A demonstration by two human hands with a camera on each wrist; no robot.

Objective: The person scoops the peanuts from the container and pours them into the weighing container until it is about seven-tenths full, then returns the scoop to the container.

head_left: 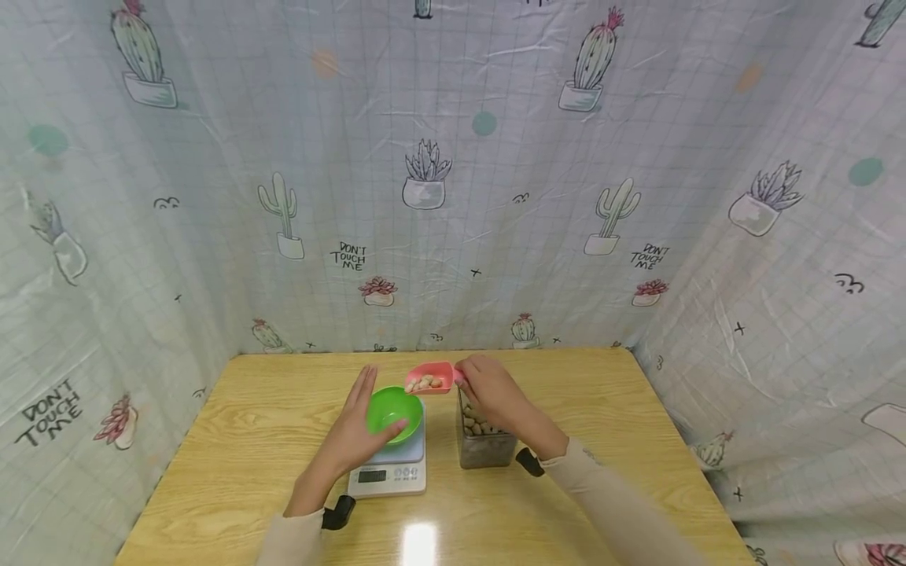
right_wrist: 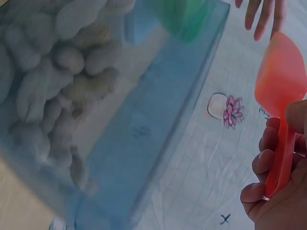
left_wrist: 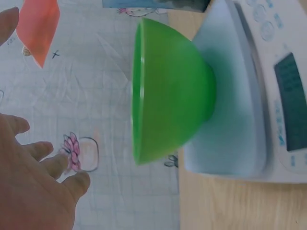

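My right hand (head_left: 495, 397) grips the handle of a pink scoop (head_left: 443, 376), which holds several peanuts (head_left: 425, 383) and hangs above the right rim of a green bowl (head_left: 382, 409). That bowl stands on a white kitchen scale (head_left: 389, 481). Beside the bowl's left side, my left hand (head_left: 356, 432) is spread with its fingers extended and thumb in front of the bowl; in the left wrist view a gap shows between the hand (left_wrist: 36, 177) and the bowl (left_wrist: 175, 93). The right wrist view shows the fingers curled round the scoop's handle (right_wrist: 282, 158).
Right of the scale stands a clear rectangular container (head_left: 487, 453) with many peanuts (right_wrist: 45, 86) inside, below my right hand. The wooden table (head_left: 248, 440) ends at a hanging curtain (head_left: 453, 306) printed with cacti, at the back and both sides.
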